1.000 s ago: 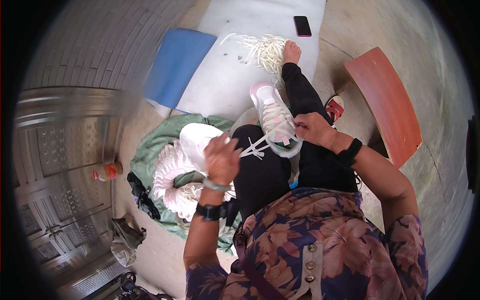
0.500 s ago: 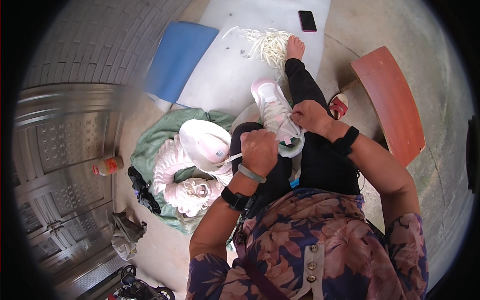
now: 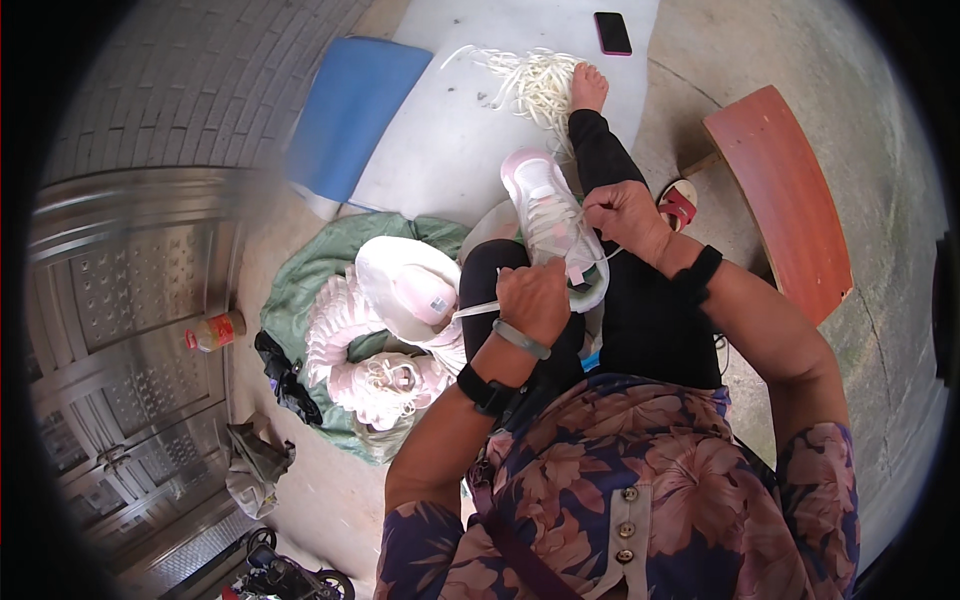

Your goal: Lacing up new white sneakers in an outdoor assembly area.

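A white and pink sneaker (image 3: 543, 188) lies across my lap, toe pointing away, with a pale shoelace (image 3: 478, 310) threaded through its upper. My left hand (image 3: 533, 300) is closed on the lace beside the shoe's opening; a loose flat length sticks out to its left. At the right side of the lacing, my right hand (image 3: 625, 220) pinches the lace, and a thin strand runs below its fingers. Part of the shoe's collar is hidden by my left hand.
On a green cloth (image 3: 300, 262) at left lie a white hat-like piece (image 3: 385, 262) and a curved row of pink-white shoes (image 3: 325, 325). Ahead, a heap of laces (image 3: 535, 85) lies by my bare foot (image 3: 590, 88) on a white mat (image 3: 415, 130). A phone (image 3: 613, 33) and red bench (image 3: 775, 190) are beyond.
My left hand has shifted right and slightly down, closer to the shoe's opening. My right hand has risen a little, and a strand now shows below it.
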Demonstrator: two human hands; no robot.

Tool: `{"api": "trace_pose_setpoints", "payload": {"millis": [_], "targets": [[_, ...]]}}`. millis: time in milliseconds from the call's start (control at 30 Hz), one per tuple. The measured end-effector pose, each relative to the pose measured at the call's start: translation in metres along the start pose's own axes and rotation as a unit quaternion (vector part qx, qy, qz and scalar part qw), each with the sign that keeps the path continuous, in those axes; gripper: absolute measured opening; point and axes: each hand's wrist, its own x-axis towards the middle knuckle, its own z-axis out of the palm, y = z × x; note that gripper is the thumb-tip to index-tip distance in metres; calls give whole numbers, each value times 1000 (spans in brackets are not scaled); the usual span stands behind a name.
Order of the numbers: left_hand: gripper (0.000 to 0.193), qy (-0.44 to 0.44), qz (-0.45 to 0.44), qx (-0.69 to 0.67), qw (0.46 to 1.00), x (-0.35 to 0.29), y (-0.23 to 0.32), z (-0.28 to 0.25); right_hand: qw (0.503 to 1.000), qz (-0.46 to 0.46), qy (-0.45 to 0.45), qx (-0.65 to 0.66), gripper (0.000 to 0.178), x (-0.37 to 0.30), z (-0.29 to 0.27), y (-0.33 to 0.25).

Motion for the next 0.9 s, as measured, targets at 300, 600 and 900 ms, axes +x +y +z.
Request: {"api": "trace_pose_setpoints", "payload": {"millis": [300, 600, 900], "targets": [[6, 46, 64, 44, 996, -5, -6, 3, 914, 249, -181, 265, 16, 11, -9, -2], [6, 81, 96, 82, 989, -10, -18, -5, 979, 83, -167, 87, 23, -3, 8, 12], [5, 23, 89, -4, 996, -56, -35, -25, 989, 55, -128, 42, 27, -8, 10, 11]]}}
